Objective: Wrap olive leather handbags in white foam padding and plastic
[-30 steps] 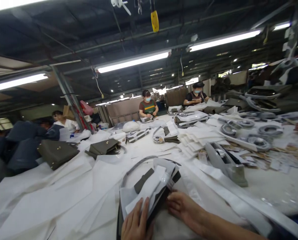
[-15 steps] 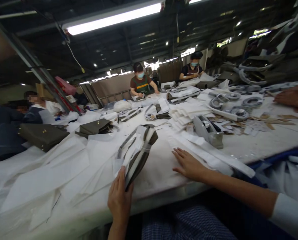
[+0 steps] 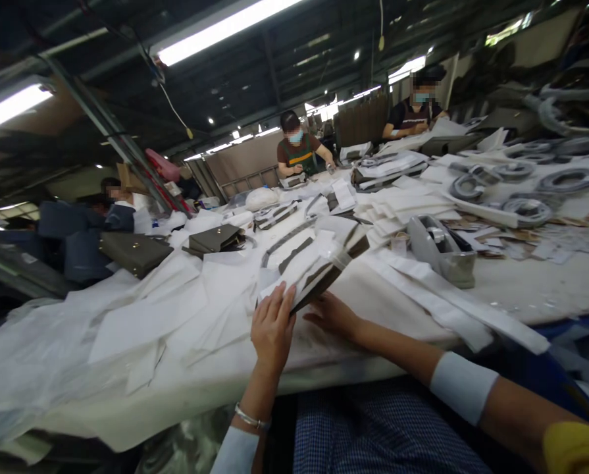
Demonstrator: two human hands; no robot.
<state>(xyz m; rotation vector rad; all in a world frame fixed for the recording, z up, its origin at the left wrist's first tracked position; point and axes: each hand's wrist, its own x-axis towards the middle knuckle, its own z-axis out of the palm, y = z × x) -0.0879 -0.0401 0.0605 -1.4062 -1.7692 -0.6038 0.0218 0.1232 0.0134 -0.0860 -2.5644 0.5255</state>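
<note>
A dark olive handbag (image 3: 301, 255), partly covered with white paper and with a wrapped handle, lies tilted over the table in front of me. My left hand (image 3: 273, 324) grips its near left end, fingers over the paper and thumb out of sight. Against or just beneath the bag's lower right side is my right hand (image 3: 334, 316). Its thumb stands apart from the fingers, whose tips are partly hidden by the bag; whether they touch it I cannot tell. Loose white sheets (image 3: 146, 322) spread to the left of the bag.
Right of the bag stands a grey tape dispenser (image 3: 435, 247) beside long white strips (image 3: 452, 303). Two olive bags (image 3: 136, 253) lie at the left. Wrapped rings (image 3: 526, 209) and paper tags (image 3: 516, 243) cover the right side. Two people (image 3: 301, 151) work across the table.
My right hand has moved left from the tabletop to the bag's side. The bag has tipped over to the right, with my left hand still on it. The view has shifted.
</note>
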